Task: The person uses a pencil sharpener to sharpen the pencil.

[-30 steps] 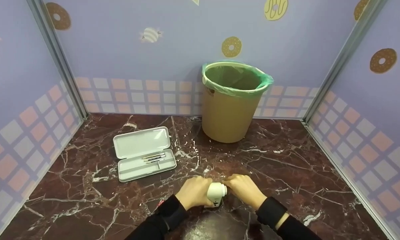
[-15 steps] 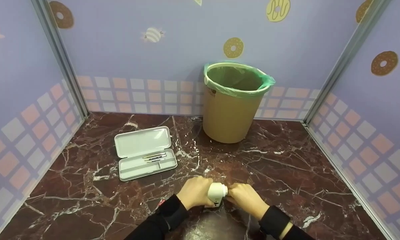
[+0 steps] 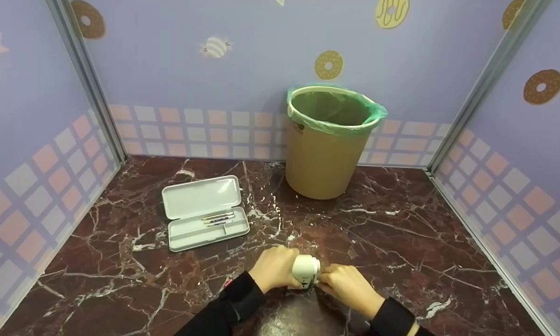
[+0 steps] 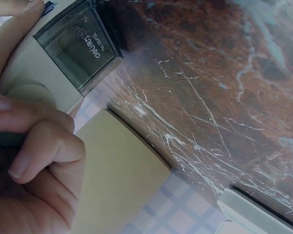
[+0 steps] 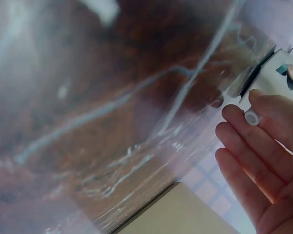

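A cream pencil sharpener point(image 3: 303, 268) with a white round cap on its right side stands near the front of the table. My left hand point(image 3: 274, 267) grips its body from the left. The left wrist view shows its dark see-through shavings drawer point(image 4: 80, 48). At the sharpener's right side is my right hand point(image 3: 350, 285), whose thumb and index finger pinch a small white crank knob point(image 5: 252, 117) with a hollow end. The other fingers of that hand point(image 5: 254, 161) are extended. The crank's arm is mostly hidden by the hand.
An open white pencil case point(image 3: 200, 199) with several pencils point(image 3: 218, 218) in its tray lies left of the hands. A tan bin point(image 3: 326, 163) with a green liner stands at the back. A small red thing point(image 3: 228, 282) shows by the left wrist. Patterned walls point(image 3: 167, 70) enclose the table.
My right hand has swung down toward the front of the table beside the sharpener. The left hand keeps its grip on the body. The head view has shifted slightly.
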A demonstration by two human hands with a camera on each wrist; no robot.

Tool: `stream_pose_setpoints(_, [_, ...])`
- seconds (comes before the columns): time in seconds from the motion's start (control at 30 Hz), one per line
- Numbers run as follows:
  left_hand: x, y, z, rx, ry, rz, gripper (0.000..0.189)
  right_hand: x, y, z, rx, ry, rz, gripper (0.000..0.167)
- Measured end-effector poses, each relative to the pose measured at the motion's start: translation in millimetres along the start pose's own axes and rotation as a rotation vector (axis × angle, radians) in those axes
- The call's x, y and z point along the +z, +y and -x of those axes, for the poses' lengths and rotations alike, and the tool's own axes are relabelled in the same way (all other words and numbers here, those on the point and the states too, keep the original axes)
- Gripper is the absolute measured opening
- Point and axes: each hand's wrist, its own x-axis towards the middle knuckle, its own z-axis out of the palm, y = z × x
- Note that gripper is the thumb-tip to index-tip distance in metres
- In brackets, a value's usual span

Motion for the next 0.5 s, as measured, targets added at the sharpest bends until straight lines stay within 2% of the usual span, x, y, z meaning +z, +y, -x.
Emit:
stream_pose_setpoints(0.2, [-0.9,0.2,-0.8,0.002,-0.006,0.008,0.046,-8,-5,5.0,0.002,0.01,-0.013,0.013])
stream_pose_setpoints(0.5, [-1.7,0.2,-0.5,0.003,-0.014,0.021,0.048,-23,-10,10.3,-0.07,0.132,0.011,0.02])
